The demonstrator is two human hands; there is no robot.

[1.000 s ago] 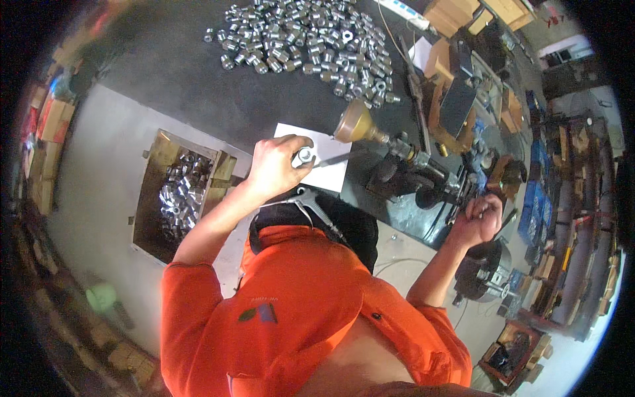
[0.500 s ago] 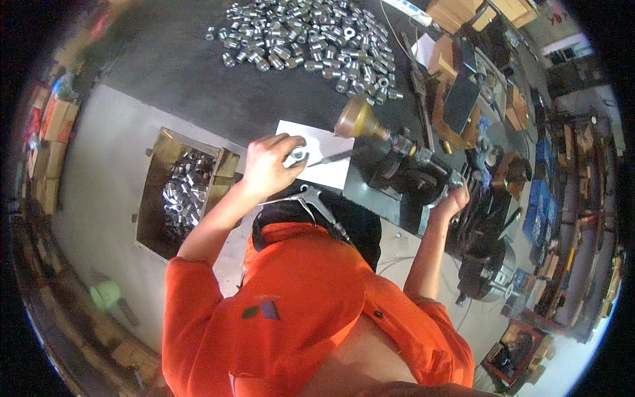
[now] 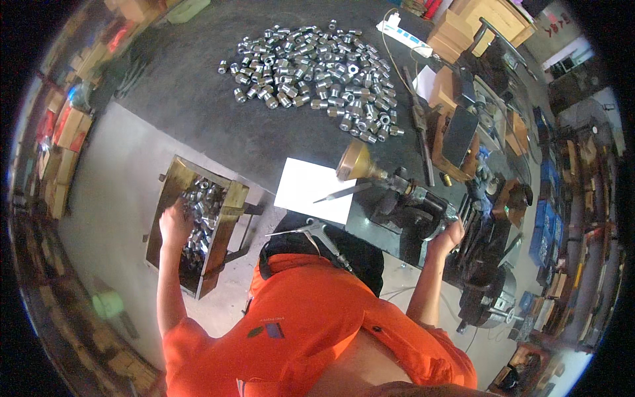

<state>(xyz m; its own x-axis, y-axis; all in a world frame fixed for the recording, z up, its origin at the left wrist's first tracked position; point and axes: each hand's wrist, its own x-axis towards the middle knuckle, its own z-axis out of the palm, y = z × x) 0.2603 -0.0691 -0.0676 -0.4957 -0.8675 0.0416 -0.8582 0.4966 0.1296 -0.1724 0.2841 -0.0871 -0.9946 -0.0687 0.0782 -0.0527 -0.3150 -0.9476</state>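
My left hand (image 3: 176,225) is over the left side of a wooden box (image 3: 173,182) that holds many hexagonal metal fittings (image 3: 198,221). Its fingertips dip among the fittings, so what they hold, if anything, is hidden. On the right, my right hand (image 3: 452,236) is closed round the shiny end of a dark bench-mounted spindle device (image 3: 423,208). A brass-coloured cup (image 3: 354,161) sits at the device's other end. Beside it a white sheet (image 3: 301,188) lies on the dark bench, with a slim pointed tool (image 3: 342,192) across it.
A large heap of metal fittings (image 3: 317,69) covers the far bench. An air blow gun (image 3: 321,238) lies on my lap. At the right are a long metal rod (image 3: 421,129), a power strip (image 3: 403,36), cardboard boxes (image 3: 453,36), a vise (image 3: 486,291) and blue bins (image 3: 544,231).
My left hand, with a metal fitting in it above the white sheet, has moved left and down to the wooden box. My right hand stays on the device's end. The view has shifted.
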